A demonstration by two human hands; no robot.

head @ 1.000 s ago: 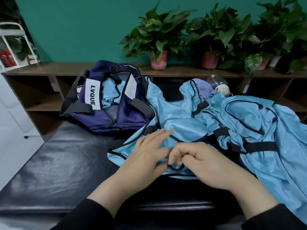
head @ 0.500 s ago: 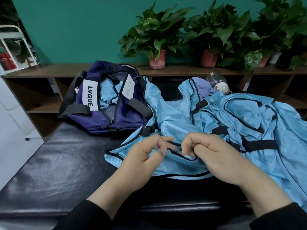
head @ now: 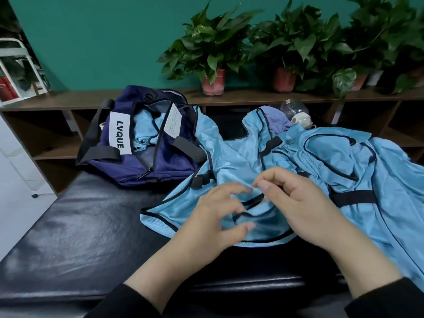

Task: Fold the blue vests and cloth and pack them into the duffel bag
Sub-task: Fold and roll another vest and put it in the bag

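A light blue vest (head: 229, 161) with black trim lies crumpled at the centre of the frame on a black padded surface (head: 80, 226). Over its lower edge, the left hand (head: 213, 216) hovers with fingers (head: 236, 189) apart and curved, while the right hand (head: 298, 203) pinches the fabric. More blue vests (head: 367, 171) are heaped at right. An open navy duffel bag (head: 142, 143) sits upper left, blue cloth inside.

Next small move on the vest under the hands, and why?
Probably pinch the black-trimmed edge and pull it flat. Both the left hand and right hand hover with curled fingers over the front vest, which lies rumpled on the bench; whether either grips it is unclear. The bag is open.
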